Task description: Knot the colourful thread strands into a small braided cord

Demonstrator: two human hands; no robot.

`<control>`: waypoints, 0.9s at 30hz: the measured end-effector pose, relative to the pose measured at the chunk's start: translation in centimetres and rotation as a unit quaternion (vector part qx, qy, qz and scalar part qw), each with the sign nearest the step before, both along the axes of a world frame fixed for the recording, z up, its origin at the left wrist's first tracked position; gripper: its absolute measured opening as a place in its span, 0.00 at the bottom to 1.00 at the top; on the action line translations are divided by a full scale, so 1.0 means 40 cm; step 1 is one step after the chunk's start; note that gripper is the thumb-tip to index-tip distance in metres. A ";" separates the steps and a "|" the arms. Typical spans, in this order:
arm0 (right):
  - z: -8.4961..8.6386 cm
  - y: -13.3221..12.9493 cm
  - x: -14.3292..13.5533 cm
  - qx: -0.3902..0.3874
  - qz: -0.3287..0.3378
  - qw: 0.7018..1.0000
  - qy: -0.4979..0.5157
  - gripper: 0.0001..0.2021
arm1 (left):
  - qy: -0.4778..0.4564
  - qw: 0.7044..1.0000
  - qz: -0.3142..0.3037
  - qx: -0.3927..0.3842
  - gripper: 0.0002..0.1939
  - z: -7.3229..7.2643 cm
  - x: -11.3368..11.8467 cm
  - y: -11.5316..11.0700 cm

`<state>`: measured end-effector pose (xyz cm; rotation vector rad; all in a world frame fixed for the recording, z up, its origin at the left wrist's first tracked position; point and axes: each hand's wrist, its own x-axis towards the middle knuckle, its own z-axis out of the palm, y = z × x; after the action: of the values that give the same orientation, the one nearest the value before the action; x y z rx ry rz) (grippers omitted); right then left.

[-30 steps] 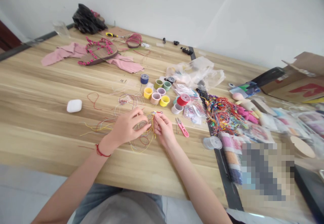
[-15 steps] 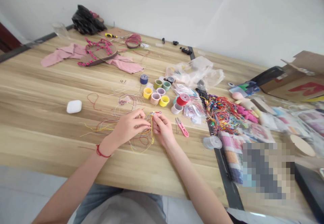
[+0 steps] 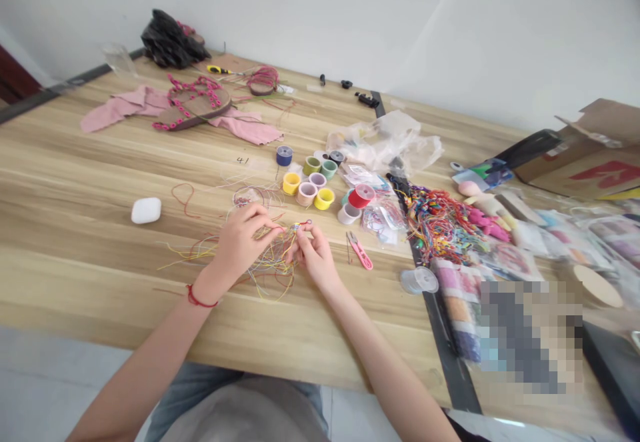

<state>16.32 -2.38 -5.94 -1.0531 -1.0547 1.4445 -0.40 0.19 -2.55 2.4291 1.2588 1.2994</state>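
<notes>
Between my hands is a small knotted piece (image 3: 296,227) of coloured cords with a loop at its right end. My right hand (image 3: 315,254) pinches it between thumb and fingers. To its left, my left hand (image 3: 246,237) has thumb and index finger closed on a thin red cord running from the piece. Loose yellow, grey and red cords (image 3: 270,265) spread on the table beneath both hands. A red string bracelet (image 3: 200,297) circles my left wrist. Pink snips (image 3: 361,251) lie right of my right hand.
Thread spools (image 3: 307,193) stand beyond my hands. A white case (image 3: 147,211) lies left, and a clear spool (image 3: 419,281) right. Farther right are a colourful cord heap (image 3: 440,222) and a cardboard box (image 3: 590,155). Pink cloth (image 3: 125,107) lies at the back left.
My left hand has moved left and slightly up, away from my right hand, with the red cord between its fingertips. My right hand has shifted slightly left.
</notes>
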 end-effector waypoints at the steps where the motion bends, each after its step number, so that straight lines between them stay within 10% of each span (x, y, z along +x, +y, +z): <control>1: 0.000 -0.001 0.000 0.000 0.002 1.000 -0.001 0.21 | -0.004 1.000 0.009 0.000 0.08 0.000 0.000 0.001; 23: -0.006 -0.020 -0.024 -0.032 0.049 0.998 0.028 0.20 | -0.061 0.986 -0.101 -0.122 0.13 0.001 0.052 -0.033; 27: -0.004 -0.020 -0.025 -0.035 0.026 0.999 0.017 0.20 | -0.180 0.940 -0.154 -0.246 0.14 0.005 0.053 -0.038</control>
<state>15.34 -3.19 -6.10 -1.0543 -1.0206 1.5451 1.74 -1.33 -2.35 1.8426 0.9197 1.1083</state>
